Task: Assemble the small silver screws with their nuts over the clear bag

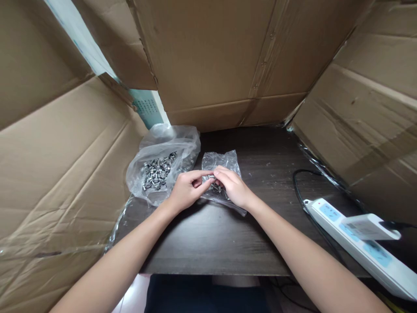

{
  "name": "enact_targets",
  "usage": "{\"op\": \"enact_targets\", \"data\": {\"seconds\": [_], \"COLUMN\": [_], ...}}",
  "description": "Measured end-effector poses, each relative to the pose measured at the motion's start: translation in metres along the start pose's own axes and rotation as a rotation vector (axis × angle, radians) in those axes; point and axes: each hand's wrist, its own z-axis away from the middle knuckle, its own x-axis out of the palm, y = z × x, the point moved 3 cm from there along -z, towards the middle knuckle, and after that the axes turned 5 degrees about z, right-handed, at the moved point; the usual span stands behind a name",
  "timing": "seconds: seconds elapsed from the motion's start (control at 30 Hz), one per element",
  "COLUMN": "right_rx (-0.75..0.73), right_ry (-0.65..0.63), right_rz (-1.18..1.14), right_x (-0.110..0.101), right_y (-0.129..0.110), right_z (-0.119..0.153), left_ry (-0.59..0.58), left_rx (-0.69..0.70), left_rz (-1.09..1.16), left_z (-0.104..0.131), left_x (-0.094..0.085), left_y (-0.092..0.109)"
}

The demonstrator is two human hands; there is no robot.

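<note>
My left hand (187, 188) and my right hand (233, 187) meet over a small clear plastic bag (223, 160) on the dark table. Between their fingertips is a small silver screw (210, 177), pinched from both sides and partly covered by the fingers. Several more screws (216, 188) show in the small bag, under and beside my right fingers. Left of my left hand, a larger clear bag (189, 139) stands with its mouth spread, holding a heap of silver screws (159, 171). My right palm hides part of the small bag.
Brown cardboard walls (215, 56) enclose the table (215, 243) at the back and both sides. On the right lies a white power strip (352, 243) with a white plug-in adapter (371, 227) and a black cable (296, 184). A pale green printed item (148, 106) shows behind the larger bag.
</note>
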Motion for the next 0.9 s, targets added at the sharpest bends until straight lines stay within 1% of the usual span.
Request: {"op": "enact_targets", "data": {"seconds": [0.2,0.47,0.73,0.9], "right_rx": [0.016,0.003,0.001,0.012], "right_ry": [0.007,0.000,0.011,0.014], "right_rz": [-0.015,-0.013,-0.006,0.005], "right_x": [0.0006,-0.0002,0.0002,0.0008], "right_y": [0.0006,-0.0011,-0.0007,-0.0020], "right_z": [0.0001,-0.0006,-0.0005,-0.0010], "left_ry": [0.043,0.062,0.110,0.126], "left_rx": [0.067,0.074,0.081,0.069], "left_rz": [-0.033,-0.044,-0.063,-0.065], "left_z": [0.0001,0.0004,-0.0011,-0.0004], "left_x": [-0.0028,-0.0034,-0.0056,-0.0063], "left_y": [0.0022,0.0032,0.0083,0.0071]}}
